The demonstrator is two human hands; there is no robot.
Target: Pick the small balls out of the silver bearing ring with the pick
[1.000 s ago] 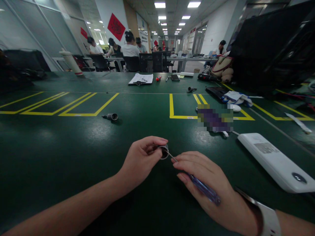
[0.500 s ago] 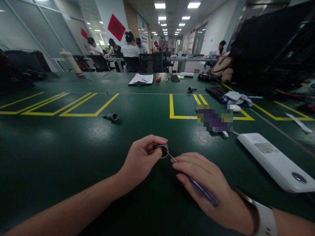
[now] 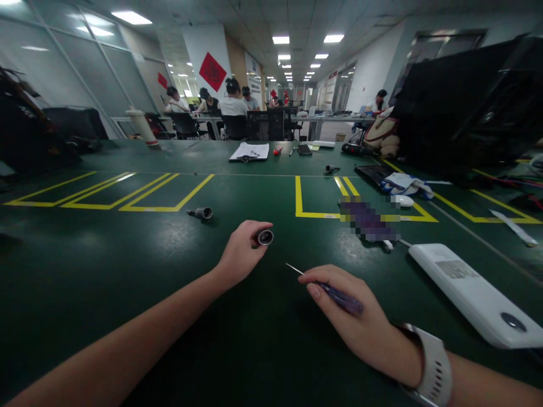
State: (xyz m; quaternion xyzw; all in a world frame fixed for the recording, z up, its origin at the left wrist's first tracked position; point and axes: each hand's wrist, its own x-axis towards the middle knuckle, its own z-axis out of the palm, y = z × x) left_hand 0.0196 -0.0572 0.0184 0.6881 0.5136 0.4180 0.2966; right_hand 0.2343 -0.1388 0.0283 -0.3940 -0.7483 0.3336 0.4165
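Between the thumb and fingers of my left hand point(image 3: 241, 253) is a small dark cylindrical metal part point(image 3: 266, 237), its round open end turned toward me. My right hand point(image 3: 352, 316) is closed around a screwdriver point(image 3: 339, 298) with a translucent purple handle. The thin shaft points up and left, and its tip is apart from the metal part, a little below and to the right of it. A similar metal part point(image 3: 206, 213) with a narrow stem lies on the green table point(image 3: 237, 362), left of my left hand. Another such part point(image 3: 331, 169) lies farther back.
A white power bank point(image 3: 466, 288) lies at right, cabled to a pixelated phone-like item point(image 3: 369, 220). Near it are a white mouse point(image 3: 402, 200) and a cloth point(image 3: 407, 185). A clipboard point(image 3: 249, 151) lies at the back. Yellow tape marks the table. People sit at far desks.
The screwdriver tip has come out of the metal part's opening. My left hand has moved the part up and left, away from the screwdriver. The camera view has tilted upward slightly.
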